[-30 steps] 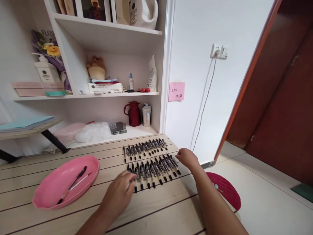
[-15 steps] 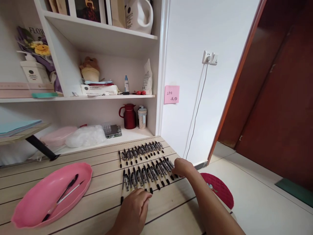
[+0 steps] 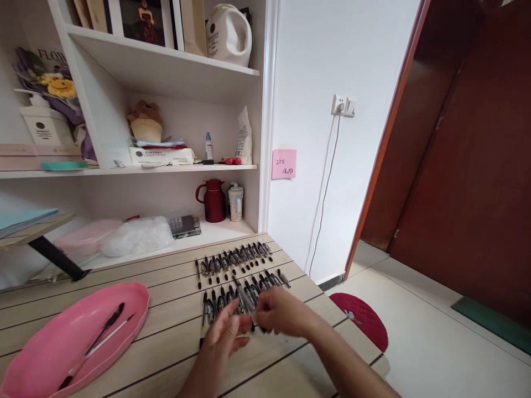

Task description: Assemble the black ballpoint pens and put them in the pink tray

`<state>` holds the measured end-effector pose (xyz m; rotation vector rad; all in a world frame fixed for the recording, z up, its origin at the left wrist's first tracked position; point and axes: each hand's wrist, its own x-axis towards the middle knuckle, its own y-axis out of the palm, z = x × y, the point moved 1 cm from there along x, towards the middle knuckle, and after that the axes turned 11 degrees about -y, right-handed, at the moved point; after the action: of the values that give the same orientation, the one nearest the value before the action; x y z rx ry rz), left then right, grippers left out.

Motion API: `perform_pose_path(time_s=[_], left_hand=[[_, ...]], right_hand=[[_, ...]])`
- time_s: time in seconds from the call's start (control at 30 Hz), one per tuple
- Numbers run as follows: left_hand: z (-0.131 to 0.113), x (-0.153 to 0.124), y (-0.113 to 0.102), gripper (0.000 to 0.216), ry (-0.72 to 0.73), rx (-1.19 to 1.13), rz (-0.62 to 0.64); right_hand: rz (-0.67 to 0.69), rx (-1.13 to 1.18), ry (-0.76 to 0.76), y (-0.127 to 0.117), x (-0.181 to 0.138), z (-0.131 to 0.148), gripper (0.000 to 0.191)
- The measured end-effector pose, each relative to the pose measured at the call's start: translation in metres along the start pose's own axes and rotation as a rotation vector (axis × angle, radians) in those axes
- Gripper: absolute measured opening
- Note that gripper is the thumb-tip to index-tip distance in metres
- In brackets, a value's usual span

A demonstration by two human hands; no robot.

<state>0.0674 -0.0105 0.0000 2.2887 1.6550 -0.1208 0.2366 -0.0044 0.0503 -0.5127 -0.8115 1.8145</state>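
In the head view, my right hand [image 3: 276,310] is closed in a pinch over the near row of pens, on what looks like a pen [image 3: 245,296], blurred by motion. Facing it, my left hand [image 3: 226,331] is open, fingers apart, its fingertips close to my right fingers. I cannot tell whether the left fingers touch the pen. Black-and-clear pens lie side by side in two rows on the table, a far row [image 3: 233,258] and a near row partly covered by my hands. One short clear-and-black piece [image 3: 284,278] lies at the near row's right end.
A pink scalloped tray [image 3: 37,354] at left holds a black pen [image 3: 108,322] and a thin white refill [image 3: 108,336]. Behind the wooden table [image 3: 166,342] stand shelves with a red jug [image 3: 214,202] and a cup [image 3: 235,203]. A red stool [image 3: 369,320] is at right.
My right hand has moved left from the near row's right end to the middle, beside my left hand. My left hand has lifted and turned, its fingers spreading. The view has shifted slightly.
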Motion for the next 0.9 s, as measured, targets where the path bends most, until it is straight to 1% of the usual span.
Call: perform_pose_path(time_s=[0.03,0.1,0.17,0.23,0.27,0.3,0.33,0.37,0.4,0.43,0.47,0.53,0.63,0.73,0.83,0.9], left_hand=[[0.0,0.001,0.001,0.049,-0.048,-0.119,0.004],[-0.001,0.001,0.002,0.042,-0.113,-0.281,0.006],[-0.003,0.0,0.001,0.031,-0.146,-0.366,-0.012],[-0.005,-0.001,-0.001,0.026,-0.162,-0.403,-0.034],[-0.006,-0.002,-0.002,0.026,-0.166,-0.411,-0.04],[-0.006,-0.003,-0.003,0.026,-0.17,-0.412,-0.042],[-0.006,-0.003,-0.003,0.027,-0.17,-0.405,-0.039],[-0.006,-0.004,-0.003,0.028,-0.163,-0.393,-0.036],[-0.006,-0.003,-0.002,0.028,-0.151,-0.376,-0.035],[-0.005,-0.003,-0.002,0.029,-0.142,-0.356,-0.038],[-0.004,-0.002,-0.001,0.03,-0.14,-0.338,-0.042],[-0.003,-0.001,0.0,0.032,-0.154,-0.313,-0.044],[-0.002,-0.001,0.0,0.034,-0.181,-0.283,-0.03],[-0.003,-0.003,0.0,0.035,-0.183,-0.227,-0.014],[-0.004,-0.005,0.001,0.036,-0.171,-0.166,-0.006],[-0.003,-0.006,0.003,0.037,-0.159,-0.128,0.002]], right_hand=[[-0.011,-0.014,-0.049,0.013,-0.001,0.007,0.013],[-0.04,-0.033,-0.143,0.032,0.0,0.016,0.008],[0.002,0.024,-0.145,0.035,0.004,0.014,0.008],[0.056,0.093,-0.052,0.02,0.01,0.003,0.016],[-0.01,0.056,0.01,0.007,0.014,-0.006,0.02],[-0.135,-0.027,0.092,-0.009,0.017,-0.016,0.021],[-0.251,-0.123,0.181,-0.024,0.02,-0.027,0.019],[-0.338,-0.231,0.268,-0.037,0.022,-0.039,0.017],[-0.39,-0.334,0.341,-0.047,0.023,-0.05,0.018],[-0.402,-0.392,0.393,-0.053,0.024,-0.062,0.021],[-0.39,-0.41,0.415,-0.055,0.025,-0.072,0.025],[-0.357,-0.404,0.431,-0.051,0.027,-0.088,0.029],[-0.343,-0.395,0.427,-0.038,0.029,-0.099,0.031],[-0.34,-0.409,0.416,-0.034,0.027,-0.102,0.03],[-0.316,-0.405,0.401,-0.041,0.018,-0.099,0.03],[-0.326,-0.335,0.367,-0.047,0.012,-0.091,0.027]])
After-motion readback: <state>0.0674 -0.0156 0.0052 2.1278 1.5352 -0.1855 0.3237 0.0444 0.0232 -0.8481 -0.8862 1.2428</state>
